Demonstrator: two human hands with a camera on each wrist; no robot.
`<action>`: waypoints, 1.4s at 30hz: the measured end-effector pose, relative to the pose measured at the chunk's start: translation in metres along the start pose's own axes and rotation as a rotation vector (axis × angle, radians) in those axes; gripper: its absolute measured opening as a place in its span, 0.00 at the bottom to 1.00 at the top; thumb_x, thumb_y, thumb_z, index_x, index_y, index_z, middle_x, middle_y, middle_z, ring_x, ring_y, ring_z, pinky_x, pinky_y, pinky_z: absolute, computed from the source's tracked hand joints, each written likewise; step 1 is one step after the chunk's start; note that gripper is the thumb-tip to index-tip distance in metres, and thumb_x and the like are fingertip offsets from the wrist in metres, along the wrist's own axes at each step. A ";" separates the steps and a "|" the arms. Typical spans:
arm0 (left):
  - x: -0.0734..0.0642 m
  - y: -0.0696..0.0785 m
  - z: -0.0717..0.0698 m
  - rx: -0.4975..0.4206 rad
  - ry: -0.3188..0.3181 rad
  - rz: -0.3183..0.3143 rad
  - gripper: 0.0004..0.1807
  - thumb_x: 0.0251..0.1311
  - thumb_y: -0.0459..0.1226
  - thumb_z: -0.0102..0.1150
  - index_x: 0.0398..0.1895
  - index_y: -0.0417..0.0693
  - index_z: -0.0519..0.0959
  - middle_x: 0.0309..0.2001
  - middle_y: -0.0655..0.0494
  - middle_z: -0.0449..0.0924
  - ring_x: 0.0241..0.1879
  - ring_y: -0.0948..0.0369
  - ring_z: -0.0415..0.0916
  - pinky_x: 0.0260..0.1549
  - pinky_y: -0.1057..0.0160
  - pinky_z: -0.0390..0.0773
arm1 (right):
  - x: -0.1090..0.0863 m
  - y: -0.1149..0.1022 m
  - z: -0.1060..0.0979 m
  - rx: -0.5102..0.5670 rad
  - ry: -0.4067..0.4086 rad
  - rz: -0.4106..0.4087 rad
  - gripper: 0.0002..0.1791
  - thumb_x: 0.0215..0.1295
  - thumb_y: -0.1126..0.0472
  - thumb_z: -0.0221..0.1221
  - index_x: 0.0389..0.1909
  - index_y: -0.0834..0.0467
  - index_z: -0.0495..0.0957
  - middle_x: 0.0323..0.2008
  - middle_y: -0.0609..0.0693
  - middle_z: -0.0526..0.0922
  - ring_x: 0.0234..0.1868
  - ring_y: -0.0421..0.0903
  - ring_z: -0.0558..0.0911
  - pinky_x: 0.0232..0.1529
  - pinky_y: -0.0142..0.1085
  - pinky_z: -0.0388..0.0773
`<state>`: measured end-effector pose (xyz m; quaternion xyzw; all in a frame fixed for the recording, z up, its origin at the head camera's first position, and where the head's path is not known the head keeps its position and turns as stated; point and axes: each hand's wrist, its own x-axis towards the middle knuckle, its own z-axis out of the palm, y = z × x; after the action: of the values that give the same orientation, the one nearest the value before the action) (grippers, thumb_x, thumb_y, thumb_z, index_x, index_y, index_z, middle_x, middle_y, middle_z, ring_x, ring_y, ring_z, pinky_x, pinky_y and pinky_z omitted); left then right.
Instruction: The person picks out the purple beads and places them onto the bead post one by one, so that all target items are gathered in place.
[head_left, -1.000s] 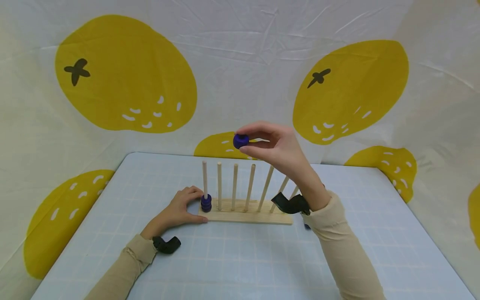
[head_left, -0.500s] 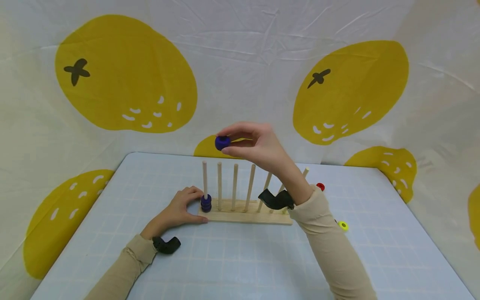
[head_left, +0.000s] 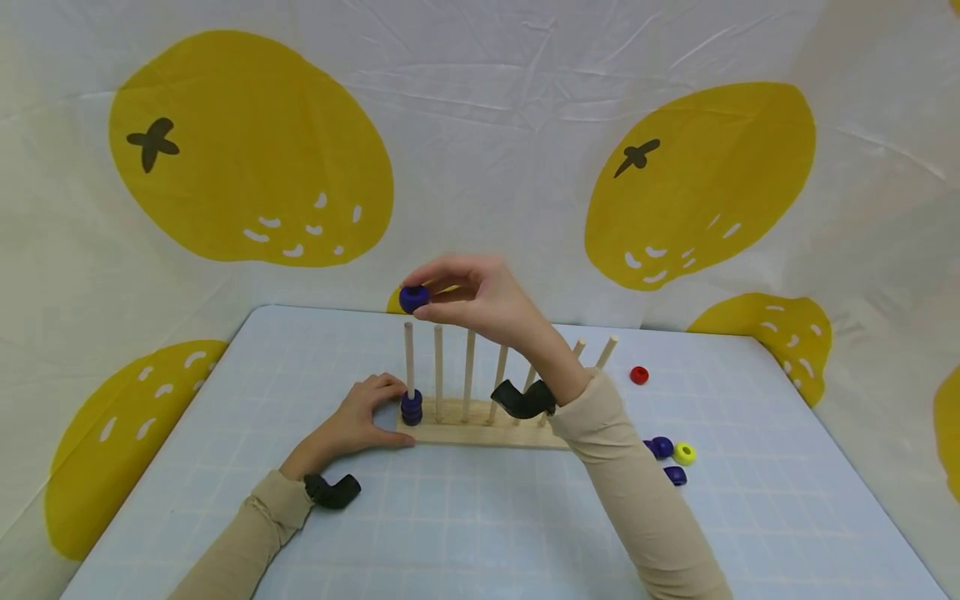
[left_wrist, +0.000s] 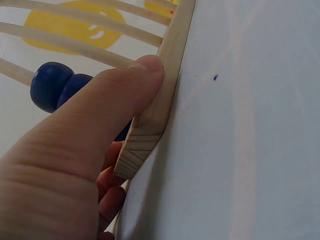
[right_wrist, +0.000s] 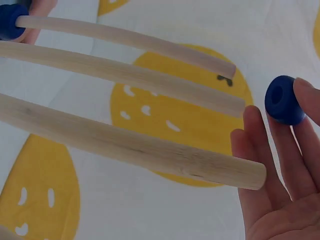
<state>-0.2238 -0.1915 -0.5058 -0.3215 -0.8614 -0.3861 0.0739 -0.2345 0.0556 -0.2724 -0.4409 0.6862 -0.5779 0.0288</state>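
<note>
My right hand pinches a blue bead between thumb and fingertips, just above the leftmost peg. In the right wrist view the hole of that blue bead faces the peg's tip, a short way apart. A wooden peg rack with a row of upright pegs stands on the table. Several blue beads are stacked at the foot of the leftmost peg. My left hand grips the rack's left end; its thumb lies along the front edge of the base.
Right of the rack lie several loose blue beads, a yellow bead and, farther back, a red bead. My right forearm covers the rack's right end. A lemon-print cloth hangs behind the table.
My right hand has moved left and slightly down with the blue bead, from above the middle pegs to above the leftmost one. Loose beads at right came into view. The left hand stays put.
</note>
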 end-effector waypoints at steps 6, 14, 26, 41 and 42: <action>0.001 -0.001 0.001 -0.005 0.012 0.014 0.33 0.37 0.50 0.82 0.49 0.50 0.82 0.49 0.62 0.76 0.49 0.60 0.69 0.47 0.53 0.63 | -0.001 0.012 0.005 -0.001 -0.033 0.037 0.16 0.57 0.75 0.67 0.47 0.68 0.83 0.43 0.57 0.86 0.42 0.52 0.86 0.47 0.45 0.80; 0.001 -0.001 0.000 0.007 0.004 0.006 0.33 0.39 0.52 0.81 0.50 0.51 0.82 0.49 0.63 0.76 0.49 0.59 0.69 0.47 0.52 0.64 | -0.003 0.015 0.006 -0.087 -0.054 0.111 0.16 0.58 0.72 0.68 0.49 0.65 0.83 0.44 0.56 0.86 0.41 0.47 0.87 0.44 0.43 0.81; 0.001 0.000 0.000 0.007 -0.002 -0.001 0.33 0.39 0.52 0.81 0.50 0.50 0.81 0.49 0.61 0.77 0.49 0.58 0.70 0.48 0.50 0.64 | -0.004 0.012 0.009 -0.248 -0.135 0.163 0.16 0.60 0.69 0.67 0.50 0.60 0.84 0.46 0.49 0.85 0.41 0.40 0.85 0.45 0.34 0.80; 0.000 0.000 0.000 -0.004 0.003 0.013 0.32 0.40 0.51 0.81 0.50 0.52 0.81 0.49 0.61 0.77 0.50 0.57 0.70 0.47 0.50 0.64 | -0.002 0.011 0.012 -0.391 -0.203 0.146 0.15 0.61 0.69 0.67 0.50 0.60 0.83 0.47 0.50 0.84 0.41 0.38 0.84 0.47 0.31 0.78; 0.000 0.000 0.000 -0.007 0.000 0.011 0.32 0.40 0.51 0.81 0.50 0.52 0.82 0.49 0.61 0.77 0.50 0.57 0.70 0.47 0.49 0.64 | -0.002 0.011 0.012 -0.393 -0.204 0.148 0.15 0.61 0.69 0.67 0.50 0.60 0.84 0.47 0.50 0.84 0.41 0.38 0.84 0.47 0.31 0.78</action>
<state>-0.2236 -0.1912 -0.5058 -0.3264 -0.8583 -0.3887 0.0750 -0.2330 0.0469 -0.2867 -0.4426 0.8094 -0.3822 0.0538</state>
